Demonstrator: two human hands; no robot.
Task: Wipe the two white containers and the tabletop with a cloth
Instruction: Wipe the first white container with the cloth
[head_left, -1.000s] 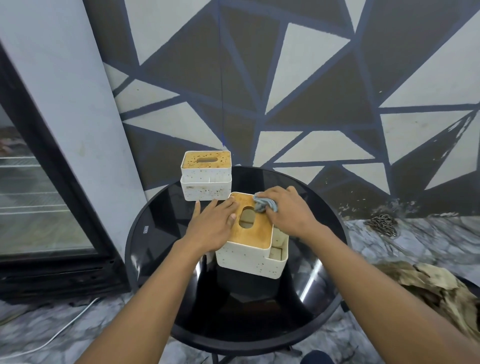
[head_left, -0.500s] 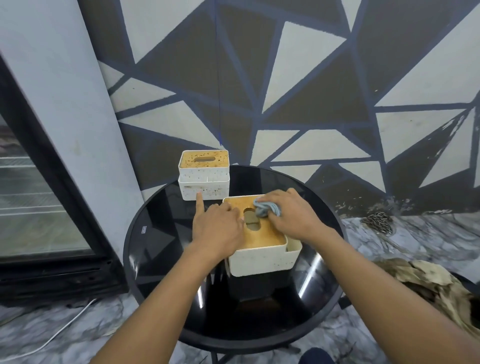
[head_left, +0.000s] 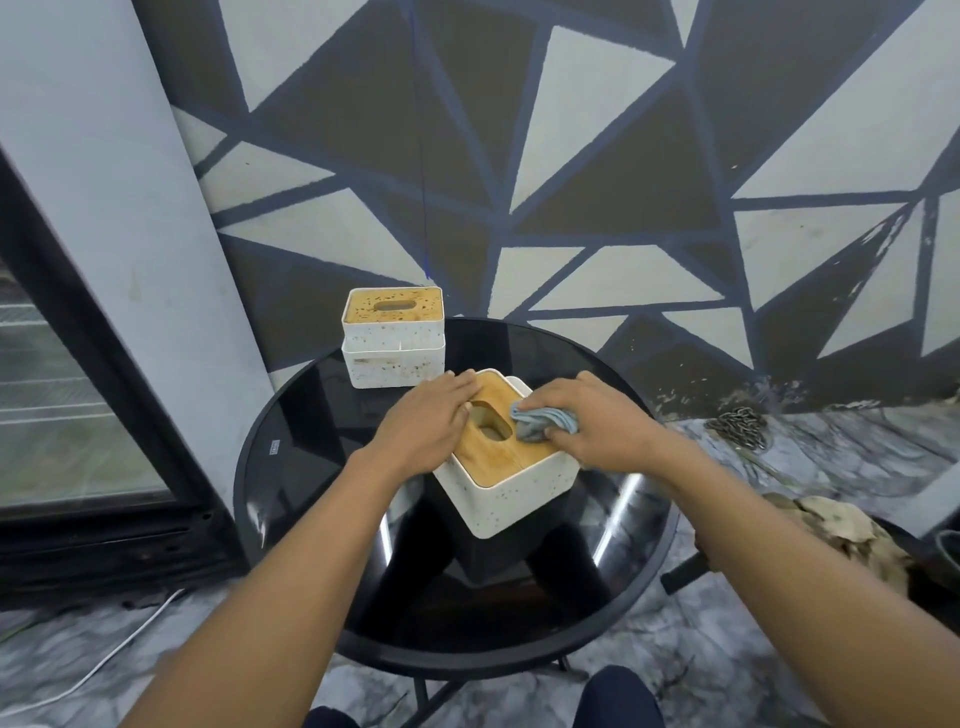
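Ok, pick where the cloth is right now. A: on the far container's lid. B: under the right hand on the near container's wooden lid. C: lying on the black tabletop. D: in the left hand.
B: the right hand presses the cloth onto the near container lid.

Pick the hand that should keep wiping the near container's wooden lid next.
Right. The right hand already grips the blue-grey cloth, which lies on the wooden lid beside its slot. The left hand lies flat on the lid's other side, steadying the near container, so it looks better left bracing.
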